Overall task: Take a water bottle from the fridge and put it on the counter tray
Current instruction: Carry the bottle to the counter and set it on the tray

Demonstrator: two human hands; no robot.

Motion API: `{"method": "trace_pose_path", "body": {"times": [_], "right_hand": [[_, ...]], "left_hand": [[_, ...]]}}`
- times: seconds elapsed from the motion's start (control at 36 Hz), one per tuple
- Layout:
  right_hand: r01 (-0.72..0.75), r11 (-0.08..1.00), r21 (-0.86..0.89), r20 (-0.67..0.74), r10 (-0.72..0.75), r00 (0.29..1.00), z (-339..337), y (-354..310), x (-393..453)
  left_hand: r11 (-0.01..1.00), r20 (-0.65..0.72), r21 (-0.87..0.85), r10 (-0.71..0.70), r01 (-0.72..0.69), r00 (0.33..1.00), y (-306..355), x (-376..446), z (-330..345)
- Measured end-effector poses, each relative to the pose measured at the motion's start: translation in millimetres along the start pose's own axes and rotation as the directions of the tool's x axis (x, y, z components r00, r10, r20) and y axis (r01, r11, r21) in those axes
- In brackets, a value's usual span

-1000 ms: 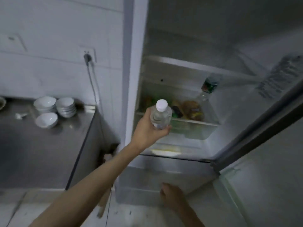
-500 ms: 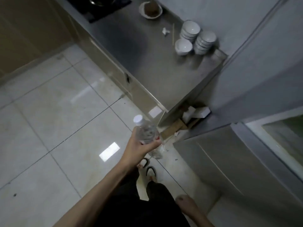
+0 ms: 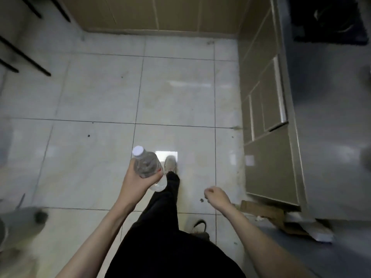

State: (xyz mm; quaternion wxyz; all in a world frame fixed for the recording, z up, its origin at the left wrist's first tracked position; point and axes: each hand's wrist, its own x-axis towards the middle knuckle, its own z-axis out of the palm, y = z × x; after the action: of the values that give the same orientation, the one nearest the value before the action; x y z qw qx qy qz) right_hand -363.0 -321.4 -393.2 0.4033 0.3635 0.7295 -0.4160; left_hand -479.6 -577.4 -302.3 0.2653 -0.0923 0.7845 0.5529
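Observation:
A clear plastic water bottle (image 3: pixel 146 165) with a white cap is held upright and slightly tilted over the floor, a little left of centre. My left hand (image 3: pixel 136 182) is wrapped around its lower body. My right hand (image 3: pixel 217 197) hangs lower right of it with the fingers curled in and nothing in them. Neither the fridge nor a tray is in view.
A steel counter (image 3: pixel 329 121) with brown cabinet fronts (image 3: pixel 267 109) runs along the right; a dark stove (image 3: pixel 329 19) sits at its far end. Pale floor tiles (image 3: pixel 100 93) fill the middle. Black chair legs (image 3: pixel 22 55) stand far left. Cardboard scraps (image 3: pixel 267 213) lie by the counter's foot.
The view has swung away from the open fridge to the floor and counter. My left hand has carried the bottle out of the fridge and keeps hold of it; my right hand has risen into view.

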Motion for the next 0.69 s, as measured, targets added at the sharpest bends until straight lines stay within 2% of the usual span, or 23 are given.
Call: {"method": "trace_pose_path", "body": {"times": [0.06,0.14,0.22,0.36,0.47,0.69], "right_hand": [[0.078,0.997,-0.014,0.013,-0.078,0.997,-13.8,-60.6,29.8],[0.118,0.992,-0.031,-0.001,-0.118,0.993,-36.4,-141.9,65.3],[0.127,0.989,-0.079,0.033,-0.125,0.992,-59.3,-183.9,77.4],[0.04,0.993,-0.113,0.006,-0.04,0.999,-108.4,-224.3,100.7],[-0.092,0.991,-0.093,-0.03,0.09,0.996,-157.7,-251.6,119.6],[-0.243,0.968,-0.067,-0.032,0.241,0.97,-252.3,-319.6,206.6]], "left_hand": [[0.999,-0.046,-0.043,-0.027,0.025,0.999,5.9,36.0,-17.9],[0.996,-0.082,-0.07,-0.069,0.063,0.994,27.1,94.6,-45.5],[0.994,-0.084,-0.082,-0.075,0.068,0.994,59.4,135.3,-61.8],[0.995,-0.082,-0.086,-0.061,0.054,0.995,117.1,212.4,-85.4],[0.997,-0.064,-0.076,-0.032,0.028,0.997,180.8,290.7,-100.8],[0.999,-0.026,-0.036,0.006,-0.007,1.0,283.7,455.5,-109.9]]}}
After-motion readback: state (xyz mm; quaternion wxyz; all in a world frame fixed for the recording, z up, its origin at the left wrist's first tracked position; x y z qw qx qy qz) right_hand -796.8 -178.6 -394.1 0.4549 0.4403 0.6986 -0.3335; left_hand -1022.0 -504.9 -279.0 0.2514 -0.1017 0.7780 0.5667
